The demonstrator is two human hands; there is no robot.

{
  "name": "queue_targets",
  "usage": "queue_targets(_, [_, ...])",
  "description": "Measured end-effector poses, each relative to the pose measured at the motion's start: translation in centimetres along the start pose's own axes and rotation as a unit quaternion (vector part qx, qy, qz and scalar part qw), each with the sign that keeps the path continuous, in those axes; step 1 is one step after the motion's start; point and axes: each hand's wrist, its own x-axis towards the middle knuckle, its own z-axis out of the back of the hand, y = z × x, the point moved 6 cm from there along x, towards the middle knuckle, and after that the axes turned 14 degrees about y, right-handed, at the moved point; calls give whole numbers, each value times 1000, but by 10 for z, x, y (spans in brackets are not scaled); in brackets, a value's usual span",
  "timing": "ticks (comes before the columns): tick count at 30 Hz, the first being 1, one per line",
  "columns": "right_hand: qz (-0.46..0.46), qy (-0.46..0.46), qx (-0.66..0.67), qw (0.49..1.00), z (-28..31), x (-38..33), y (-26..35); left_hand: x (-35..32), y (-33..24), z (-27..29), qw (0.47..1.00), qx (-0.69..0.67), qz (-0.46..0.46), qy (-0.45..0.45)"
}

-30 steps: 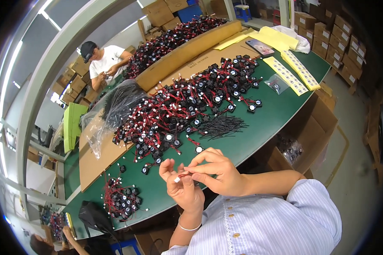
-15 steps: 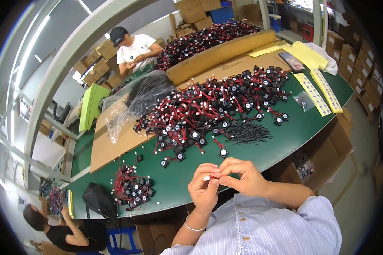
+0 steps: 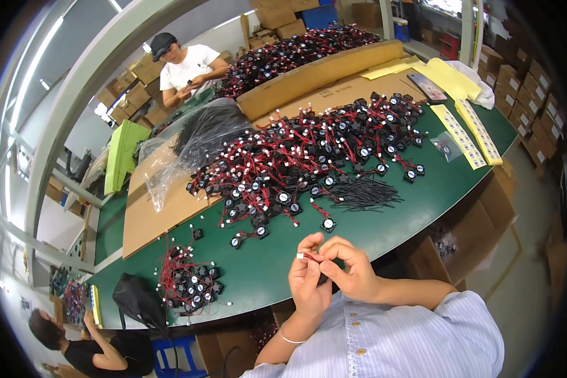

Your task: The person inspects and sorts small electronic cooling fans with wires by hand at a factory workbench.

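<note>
In front of my chest, my left hand (image 3: 306,286) and my right hand (image 3: 354,272) meet, both closed on one small fan. Its white plug (image 3: 301,256) and red wires (image 3: 315,257) stick out over the left fingers. A dark bit of the fan body (image 3: 322,278) shows between the palms; the rest is hidden by my fingers. Just beyond my hands, a single small black fan (image 3: 327,224) with a pale round label lies on the green table (image 3: 277,255). A heap of such wired fans (image 3: 309,157) spreads behind it, beside a bunch of thin black ties (image 3: 366,194).
At left are a smaller fan pile (image 3: 192,283) and a black bag (image 3: 138,299). Yellow label sheets (image 3: 458,135), a phone (image 3: 427,87) and a plastic bag of ties (image 3: 211,129) also lie here. One co-worker (image 3: 186,66) works across, another (image 3: 101,349) at lower left.
My fingers have shifted around the fan: the left fingers are raised and more of the red wires shows. The whole view has moved slightly.
</note>
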Motion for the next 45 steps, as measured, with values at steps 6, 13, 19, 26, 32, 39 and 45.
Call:
queue_targets(6, [-106, -94, -31, 989, 70, -9, -7, 15, -40, 42, 917, 395, 52, 19])
queue_targets(13, [-145, -12, -264, 953, 90, 20, 0, 27, -109, 103, 590, 798, 92, -80])
queue_targets(19, [-202, 120, -307, 922, 56, 105, -23, 54, -88, 111, 599, 798, 60, 24])
queue_targets(26, [61, 129, -525, 839, -4, 160, -46, 52, -111, 121, 573, 814, 45, -81])
queue_targets(32, [135, 115, -571, 801, -52, 201, -68, 44, -123, 130, 593, 788, -4, -167])
queue_targets(39, [82, 222, -583, 777, -75, 230, -89, 39, -129, 136, 627, 751, -43, -200])
queue_targets(45, [-47, 178, -530, 828, -67, 234, -72, 29, -138, 149, 636, 735, -47, -230])
